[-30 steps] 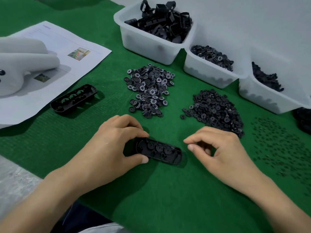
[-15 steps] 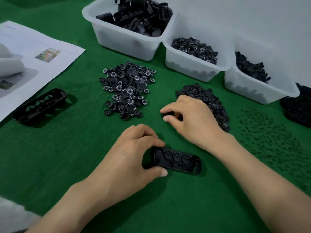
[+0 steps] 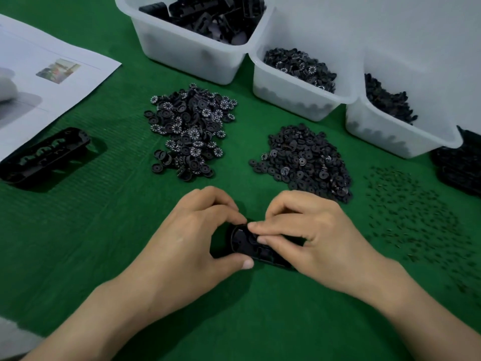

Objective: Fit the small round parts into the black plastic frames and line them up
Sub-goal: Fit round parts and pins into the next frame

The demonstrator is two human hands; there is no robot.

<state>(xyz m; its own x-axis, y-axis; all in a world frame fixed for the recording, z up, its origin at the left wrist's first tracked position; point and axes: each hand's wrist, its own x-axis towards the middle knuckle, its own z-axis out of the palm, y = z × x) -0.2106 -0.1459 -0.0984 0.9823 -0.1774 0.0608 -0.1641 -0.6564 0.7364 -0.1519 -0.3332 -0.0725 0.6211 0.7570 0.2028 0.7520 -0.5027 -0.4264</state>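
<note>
A black oblong plastic frame (image 3: 247, 244) lies on the green mat in front of me. My left hand (image 3: 192, 238) grips its left end between thumb and curled fingers. My right hand (image 3: 307, 235) lies over the frame's right half, fingertips pinched together on its top; whatever small part they hold is hidden. Two loose piles lie beyond: numbered round wheels (image 3: 191, 128) and plain black round discs (image 3: 303, 160). A second frame (image 3: 44, 156) sits at the far left.
Three white bins stand at the back: frames (image 3: 187, 50), numbered wheels (image 3: 299, 87), dark small parts (image 3: 390, 126). Tiny dark pins (image 3: 416, 220) are scattered at the right. A printed sheet (image 3: 46, 74) lies at the left. A black stack (image 3: 460, 162) sits at the right edge.
My right hand has come back from the disc pile and now rests on the frame, fingertips meeting my left hand's. My left hand kept its grip on the frame.
</note>
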